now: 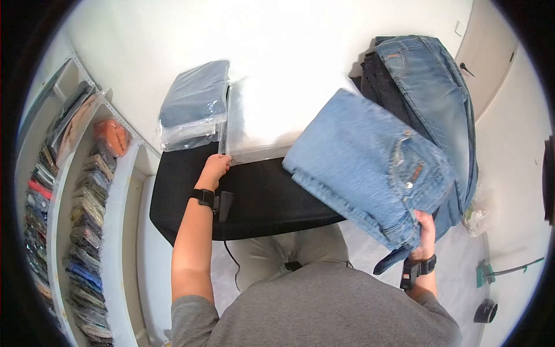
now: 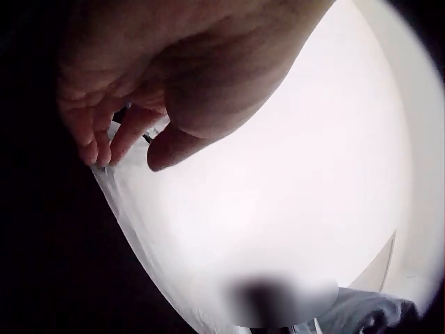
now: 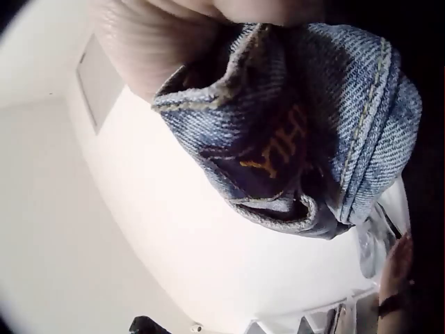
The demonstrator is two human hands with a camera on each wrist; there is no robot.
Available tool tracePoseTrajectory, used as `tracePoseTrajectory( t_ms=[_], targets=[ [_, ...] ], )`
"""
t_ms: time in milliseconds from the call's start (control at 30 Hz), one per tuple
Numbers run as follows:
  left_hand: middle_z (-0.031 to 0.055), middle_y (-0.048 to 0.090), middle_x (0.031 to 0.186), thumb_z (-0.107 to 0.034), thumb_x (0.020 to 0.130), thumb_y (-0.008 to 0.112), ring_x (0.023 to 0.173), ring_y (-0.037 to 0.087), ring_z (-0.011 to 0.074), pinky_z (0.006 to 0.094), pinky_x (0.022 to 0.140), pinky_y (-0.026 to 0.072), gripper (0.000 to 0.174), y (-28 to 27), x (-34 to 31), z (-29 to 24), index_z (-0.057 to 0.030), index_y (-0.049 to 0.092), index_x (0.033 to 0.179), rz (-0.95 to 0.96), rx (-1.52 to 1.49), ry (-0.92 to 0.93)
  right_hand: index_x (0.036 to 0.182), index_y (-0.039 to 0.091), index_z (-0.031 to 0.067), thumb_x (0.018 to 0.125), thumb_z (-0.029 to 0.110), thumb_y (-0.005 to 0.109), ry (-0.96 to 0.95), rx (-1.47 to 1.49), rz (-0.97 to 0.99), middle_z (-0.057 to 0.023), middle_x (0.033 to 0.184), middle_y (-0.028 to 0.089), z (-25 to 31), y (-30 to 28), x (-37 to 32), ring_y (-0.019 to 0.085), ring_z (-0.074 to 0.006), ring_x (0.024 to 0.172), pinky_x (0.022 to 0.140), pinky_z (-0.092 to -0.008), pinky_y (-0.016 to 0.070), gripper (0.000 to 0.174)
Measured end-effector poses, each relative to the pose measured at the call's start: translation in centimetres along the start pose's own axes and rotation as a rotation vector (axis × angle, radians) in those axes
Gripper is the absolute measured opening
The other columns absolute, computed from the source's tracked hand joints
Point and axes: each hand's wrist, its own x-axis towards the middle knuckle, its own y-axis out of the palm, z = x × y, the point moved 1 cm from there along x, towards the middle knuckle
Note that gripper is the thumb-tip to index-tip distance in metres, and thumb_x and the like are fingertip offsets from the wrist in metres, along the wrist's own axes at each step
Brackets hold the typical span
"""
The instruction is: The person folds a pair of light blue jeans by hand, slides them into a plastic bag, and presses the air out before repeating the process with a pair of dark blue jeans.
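Observation:
A folded pair of light blue jeans hangs tilted above the right side of the table, with a back pocket showing. My right hand grips it at its lower right end; in the right wrist view the denim bunches under the fingers. At the left, my left hand holds the near corner of a clear plastic bag that lies flat on the table. Its curled fingertips sit right at the bag's edge in the left wrist view.
Bagged folded jeans are stacked at the table's back left. More loose jeans lie piled at the right, partly behind the held pair. A black cloth covers the table. Shelves of bagged garments stand along the left wall.

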Motion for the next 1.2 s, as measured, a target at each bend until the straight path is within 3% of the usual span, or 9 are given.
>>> tracePoseTrajectory(
  t_ms=[33,200,433,533,600,633,767,933,1200],
  targets=[
    [0.0134,0.064,0.097,-0.02,0.08,0.06,0.094,0.06,0.0227,0.0332,0.08,0.046,0.032,0.5,0.3,0.3,0.0041,0.063,0.101,0.008,-0.004,0.005,0.086,0.063,-0.0019,0.078,0.011,0.059,-0.123,0.021,-0.149,-0.0089,0.089,0.065,0.4,0.0,-0.5,0.063,-0.0202,0.079,0.076,-0.0319,0.0512,0.016],
    [0.0228,0.064,0.1,-0.028,0.077,0.067,0.093,0.062,0.0362,0.0412,0.081,0.0491,0.037,1.9,1.5,0.1,0.0046,0.064,0.095,-0.518,0.44,0.26,0.096,0.061,-0.0025,0.083,0.019,0.059,-0.323,0.108,-0.222,-0.0109,0.095,0.065,2.0,-6.2,-0.1,0.063,-0.0229,0.087,0.083,-0.0352,0.0493,0.025],
    [0.0254,0.063,0.099,-0.028,0.078,0.063,0.095,0.06,0.0403,0.0457,0.081,0.049,0.035,3.4,0.5,-1.6,0.0034,0.065,0.095,-0.233,0.722,0.193,0.096,0.06,-0.0009,0.084,0.017,0.059,-0.535,0.204,-0.235,-0.0097,0.096,0.065,5.0,-6.9,-1.5,0.062,-0.0218,0.09,0.084,-0.0354,0.0482,0.021],
    [0.0203,0.067,0.086,-0.023,0.08,0.056,0.079,0.065,0.0365,0.0445,0.07,0.0519,0.029,6.8,-2.8,-2.0,0.0003,0.067,0.093,0.085,0.795,0.354,0.098,0.06,-0.0005,0.085,0.018,0.059,-0.592,0.168,-0.283,-0.011,0.1,0.065,5.8,-9.1,-2.5,0.063,-0.0232,0.091,0.085,-0.037,0.0489,0.023],
    [0.0073,0.068,0.07,-0.023,0.087,0.054,0.056,0.061,0.0144,0.0322,0.058,0.051,0.028,10.4,-10.0,-4.2,-0.001,0.071,0.084,0.678,0.404,0.507,0.098,0.06,-0.0005,0.085,0.019,0.059,-0.599,0.172,-0.33,-0.0109,0.099,0.065,5.8,-7.9,-2.4,0.063,-0.0232,0.09,0.084,-0.0374,0.0495,0.023],
    [0.0069,0.069,0.08,-0.021,0.091,0.054,0.061,0.061,0.0137,0.0312,0.062,0.0514,0.026,11.1,-13.4,-5.4,-0.0003,0.069,0.097,1.164,0.101,0.255,0.098,0.06,-0.0004,0.085,0.019,0.059,-0.611,0.171,-0.374,-0.0108,0.098,0.065,5.9,-7.4,-2.2,0.063,-0.0232,0.089,0.083,-0.0379,0.05,0.023],
    [0.0094,0.067,0.092,-0.025,0.091,0.059,0.083,0.062,0.0133,0.0295,0.078,0.0488,0.028,10.7,-16.5,-9.4,-0.0023,0.065,0.106,1.447,0.257,0.544,0.097,0.06,0.0005,0.087,0.018,0.057,-0.611,0.211,-0.358,-0.0089,0.096,0.066,5.4,-7.0,-1.3,0.064,-0.0219,0.087,0.08,-0.0373,0.0515,0.021],
    [0.0171,0.06,0.102,-0.023,0.081,0.065,0.098,0.057,0.0323,0.0382,0.085,0.047,0.033,9.0,-3.1,-6.2,-0.0046,0.062,0.108,-0.033,0.559,0.946,0.099,0.06,0.0001,0.087,0.018,0.056,-0.612,0.23,-0.382,-0.0096,0.097,0.066,5.1,-7.7,-1.0,0.064,-0.0228,0.088,0.08,-0.0374,0.0519,0.022],
    [0.0209,0.055,0.108,-0.004,0.079,0.057,0.104,0.053,0.0373,0.0414,0.092,0.0432,0.033,9.7,1.4,-4.1,-0.0044,0.061,0.112,-0.055,0.602,0.638,0.1,0.059,-0.0023,0.084,0.018,0.057,-0.585,0.199,-0.397,-0.012,0.099,0.066,4.7,-7.7,-1.0,0.064,-0.0247,0.089,0.083,-0.0393,0.0515,0.026]
  ],
)
